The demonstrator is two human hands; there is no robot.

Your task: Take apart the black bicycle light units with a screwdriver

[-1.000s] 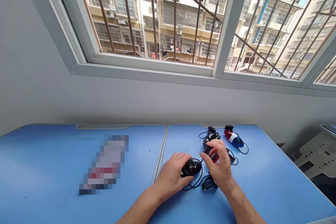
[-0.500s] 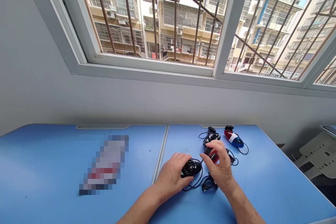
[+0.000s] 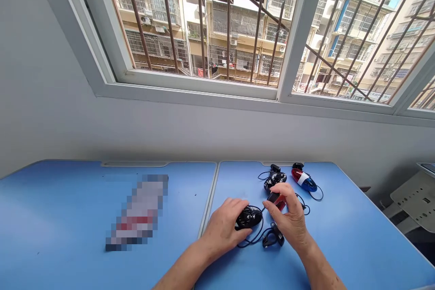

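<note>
Left fingers [image 3: 239,205] grip a glossy black device [image 3: 250,218], seemingly cord-wrapped.

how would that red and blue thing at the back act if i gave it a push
The red and blue device might slide or rock fairly easily, as its body looks glossy and rounded. Its smooth shell looks hard, so it would probably stay stiff. The thin, curved black cord looks floppy and would likely bend or drag.
</note>
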